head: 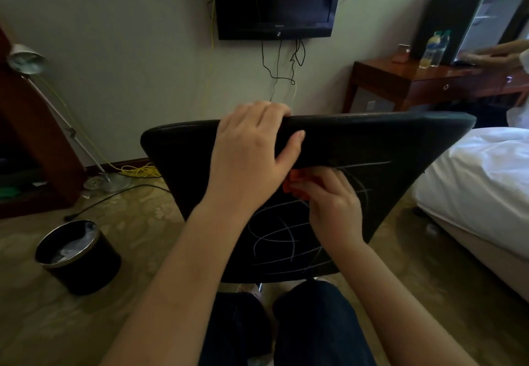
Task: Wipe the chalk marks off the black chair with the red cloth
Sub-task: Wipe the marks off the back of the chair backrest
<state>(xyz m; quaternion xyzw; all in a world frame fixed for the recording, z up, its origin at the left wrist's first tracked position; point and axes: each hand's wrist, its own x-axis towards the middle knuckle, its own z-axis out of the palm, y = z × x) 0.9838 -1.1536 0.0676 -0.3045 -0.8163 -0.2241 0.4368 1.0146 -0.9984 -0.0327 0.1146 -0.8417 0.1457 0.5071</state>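
The black chair (386,142) stands with its backrest facing me, and white chalk marks (280,237) curve across the lower and right parts of it. My left hand (252,154) grips the top edge of the backrest, fingers over the far side and thumb on the near face. Just below it, my right hand (332,205) holds the red cloth (293,184) against the backrest. Only a small bunch of the cloth shows between the two hands.
A black waste bin (77,257) stands on the carpet at the left. A floor lamp (57,113) and yellow cable (140,171) are by the wall. A white bed (481,182) is at the right. A wooden desk (429,79) with bottles stands behind, where another person's arm (495,53) reaches.
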